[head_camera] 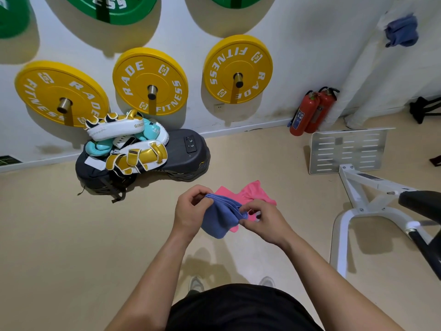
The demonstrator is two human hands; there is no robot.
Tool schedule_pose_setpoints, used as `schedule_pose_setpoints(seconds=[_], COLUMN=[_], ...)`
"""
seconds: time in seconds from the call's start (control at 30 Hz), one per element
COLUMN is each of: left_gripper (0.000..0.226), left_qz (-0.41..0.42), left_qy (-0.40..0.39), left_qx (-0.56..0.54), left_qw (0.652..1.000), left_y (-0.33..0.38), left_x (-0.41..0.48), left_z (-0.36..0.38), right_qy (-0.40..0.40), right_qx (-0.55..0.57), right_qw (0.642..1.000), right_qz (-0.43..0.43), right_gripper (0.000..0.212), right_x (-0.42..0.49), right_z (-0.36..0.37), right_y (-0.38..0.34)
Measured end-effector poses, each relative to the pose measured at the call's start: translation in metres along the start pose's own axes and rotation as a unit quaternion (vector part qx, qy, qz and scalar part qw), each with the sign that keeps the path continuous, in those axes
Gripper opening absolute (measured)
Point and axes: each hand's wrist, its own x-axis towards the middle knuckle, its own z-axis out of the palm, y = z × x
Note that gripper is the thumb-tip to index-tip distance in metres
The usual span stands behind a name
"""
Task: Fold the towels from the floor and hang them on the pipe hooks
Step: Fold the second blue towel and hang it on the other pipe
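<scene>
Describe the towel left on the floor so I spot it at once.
On the beige floor, just before the black pad under the yellow plates, lies a crumpled towel. It alone is pink; the held towel and the hung towel are blue.

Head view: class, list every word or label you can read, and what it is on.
"RADE FITNESS": each yellow plate.
"ESS", rest cut off: green plate.
"GING", rest hidden: white pad.
Extinguisher label: too small to read.
</scene>
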Motion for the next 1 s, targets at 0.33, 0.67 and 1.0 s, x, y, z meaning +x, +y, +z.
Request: schedule_pose_setpoints(seconds=[0.33,0.67,1.0], left_gripper=[0.021,0.018,0.014], left_qz=[-0.013,0.021,0.14], left_qy=[0.039,0.029,-0.061], left_qx=[0.079,0.065,0.121], left_qw=[0.996,0.997,0.981], left_y=[-0.011,0.006,0.037], left_x=[0.015,0.027,0.026], left_z=[-0.023,-0.014,0.001], right_qy=[-0.017,0.009,-0.06], right_qx=[-0.046,-0.048,-0.114], right_qw=[0.997,0.996,0.987], right_qz=[-0.055,-0.073,-0.095], right_gripper=[0.005,0.04,0.047], right_x=[0.012,0.026,0.029], right_z=[-0.032,-0.077,-0.07], right_y=[-0.036,-0.06,-0.074])
